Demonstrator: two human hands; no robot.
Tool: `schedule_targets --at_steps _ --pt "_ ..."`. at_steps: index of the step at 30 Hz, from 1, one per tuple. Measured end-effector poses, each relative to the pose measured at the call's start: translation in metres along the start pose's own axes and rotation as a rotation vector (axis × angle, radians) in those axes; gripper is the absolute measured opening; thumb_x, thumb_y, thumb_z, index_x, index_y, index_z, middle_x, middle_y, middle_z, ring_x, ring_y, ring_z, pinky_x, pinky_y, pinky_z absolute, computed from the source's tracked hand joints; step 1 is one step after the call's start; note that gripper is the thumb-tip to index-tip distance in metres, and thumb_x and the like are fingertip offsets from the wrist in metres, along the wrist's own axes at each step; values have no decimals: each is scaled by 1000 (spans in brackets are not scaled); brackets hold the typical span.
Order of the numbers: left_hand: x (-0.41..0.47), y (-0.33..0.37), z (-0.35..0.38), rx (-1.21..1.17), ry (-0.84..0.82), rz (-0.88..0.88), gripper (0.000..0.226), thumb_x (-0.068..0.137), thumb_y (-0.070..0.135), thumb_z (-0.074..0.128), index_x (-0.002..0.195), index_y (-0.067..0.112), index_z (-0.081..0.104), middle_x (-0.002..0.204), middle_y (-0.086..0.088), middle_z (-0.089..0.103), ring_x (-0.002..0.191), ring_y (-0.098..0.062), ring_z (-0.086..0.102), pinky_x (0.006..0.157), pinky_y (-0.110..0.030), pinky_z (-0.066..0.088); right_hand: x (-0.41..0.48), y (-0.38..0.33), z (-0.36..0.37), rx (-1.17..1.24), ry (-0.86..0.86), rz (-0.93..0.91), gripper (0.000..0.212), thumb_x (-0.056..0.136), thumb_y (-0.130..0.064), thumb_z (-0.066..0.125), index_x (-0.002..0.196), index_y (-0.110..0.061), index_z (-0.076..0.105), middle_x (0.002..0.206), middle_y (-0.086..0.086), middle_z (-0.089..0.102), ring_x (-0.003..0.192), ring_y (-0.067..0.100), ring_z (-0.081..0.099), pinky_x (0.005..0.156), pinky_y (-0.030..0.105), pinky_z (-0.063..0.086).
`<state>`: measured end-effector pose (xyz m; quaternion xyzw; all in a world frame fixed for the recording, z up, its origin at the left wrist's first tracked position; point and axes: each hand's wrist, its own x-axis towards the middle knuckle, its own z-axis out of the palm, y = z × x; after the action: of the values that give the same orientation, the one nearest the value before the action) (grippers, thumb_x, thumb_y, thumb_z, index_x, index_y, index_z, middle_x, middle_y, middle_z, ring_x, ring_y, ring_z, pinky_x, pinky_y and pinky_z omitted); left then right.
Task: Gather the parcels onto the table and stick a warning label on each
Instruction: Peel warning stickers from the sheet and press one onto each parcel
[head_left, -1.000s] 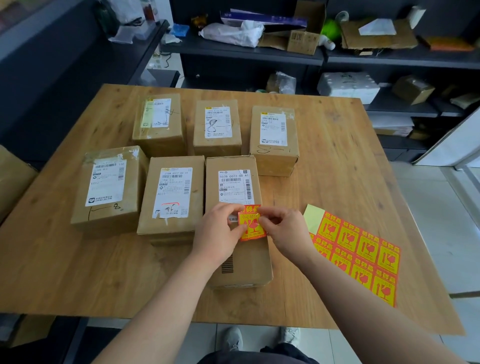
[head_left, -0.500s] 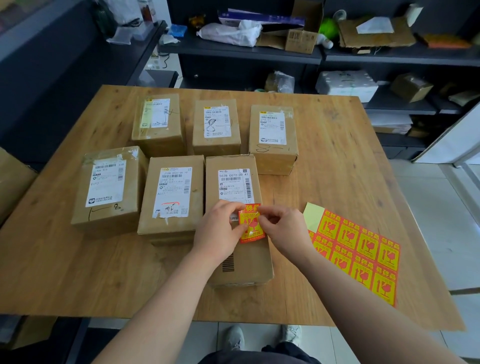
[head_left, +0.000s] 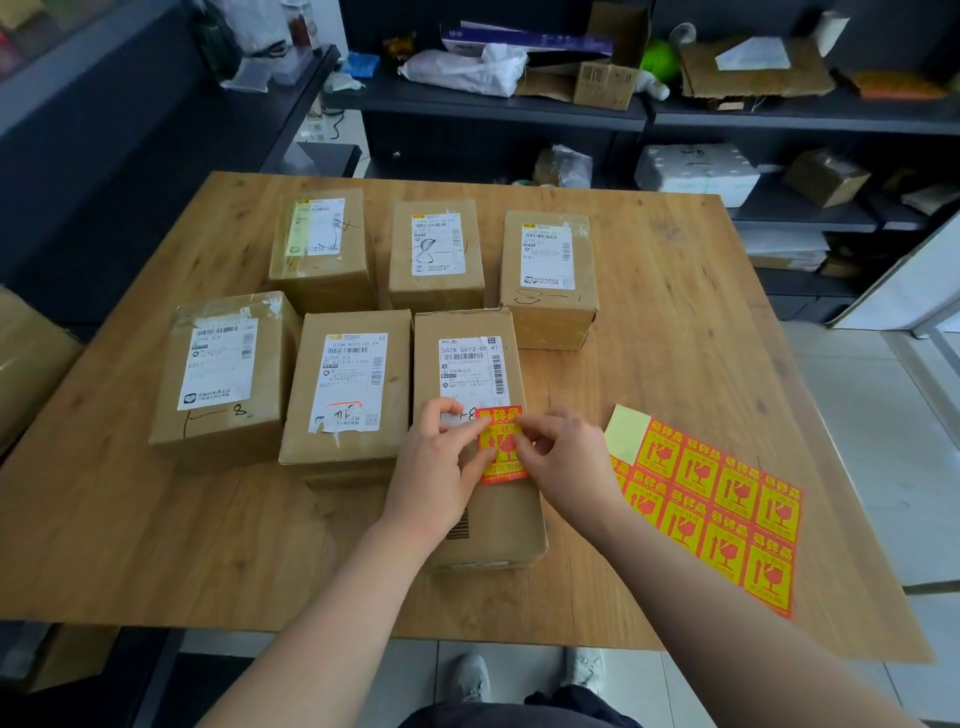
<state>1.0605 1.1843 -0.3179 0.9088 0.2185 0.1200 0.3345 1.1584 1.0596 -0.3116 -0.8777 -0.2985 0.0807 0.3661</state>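
Warning label (head_left: 501, 447) held flat on top of the long parcel (head_left: 475, 441), both hands on it.

Label is red-and-yellow and sits just below that parcel's white shipping label (head_left: 470, 370), at the box's right edge. Left hand (head_left: 441, 470) pinches the label's left side between thumb and fingers; right hand (head_left: 563, 460) pinches its right side likewise. Long parcel lies front-right in a group of six on the wooden table (head_left: 675, 322): three in the near row, three behind. Sheet of warning labels (head_left: 717, 506) lies flat on the table to the right, one corner cell peeled bare.
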Motion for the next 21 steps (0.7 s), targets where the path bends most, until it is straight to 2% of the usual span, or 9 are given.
schedule_targets --at_steps 2,5,7,10,13,15,18,21 --pt "-2 -2 2 43 16 35 37 86 25 67 122 16 65 126 -7 46 106 -20 50 94 -37 47 -3 1 0 -25 -8 -30 24 88 -21 63 110 -16 71 92 5 59 76 17 59 72 35 50" --pt "-4 -6 5 211 60 58 37 88 36 62 124 29 63 126 -5 48 110 -24 46 94 -40 41 -8 4 0 -141 -12 -142 25 90 -23 62 112 -16 69 91 7 53 68 21 57 59 35 50" --pt "-5 -7 5 333 70 29 38 90 48 54 127 41 56 131 -1 45 118 -24 39 98 -41 32 -10 6 0 -253 -25 -192 30 91 -26 59 120 -18 64 92 8 51 63 24 55 51 32 47" --pt "-5 -11 7 403 28 -5 44 91 56 44 134 50 42 141 1 33 129 -23 25 104 -44 23 -9 12 -1 -404 -61 -201 41 96 -35 48 135 -24 51 96 7 48 64 24 54 50 31 42" --pt "-5 -12 9 443 -11 -19 48 92 58 37 139 52 32 147 1 23 134 -24 16 107 -46 19 -8 16 0 -471 -83 -206 46 98 -40 38 142 -27 38 99 6 45 70 22 55 54 29 38" --pt "-4 -13 8 442 -41 -26 50 92 59 34 142 50 26 150 1 18 135 -24 9 109 -46 16 -7 19 0 -478 -110 -191 50 99 -44 30 146 -28 28 104 6 43 77 23 55 60 31 41" --pt "-3 -19 3 393 -111 -9 57 93 59 32 146 44 19 153 4 10 138 -20 0 114 -45 14 -8 22 0 -452 -149 -140 54 99 -48 23 148 -26 19 117 7 40 93 25 55 77 37 45" --pt "-6 -24 0 234 -141 23 59 95 50 40 148 34 22 157 4 6 142 -15 -5 117 -40 8 -5 17 1 -483 -117 -145 53 99 -45 25 147 -24 18 138 9 32 117 28 44 95 38 38"
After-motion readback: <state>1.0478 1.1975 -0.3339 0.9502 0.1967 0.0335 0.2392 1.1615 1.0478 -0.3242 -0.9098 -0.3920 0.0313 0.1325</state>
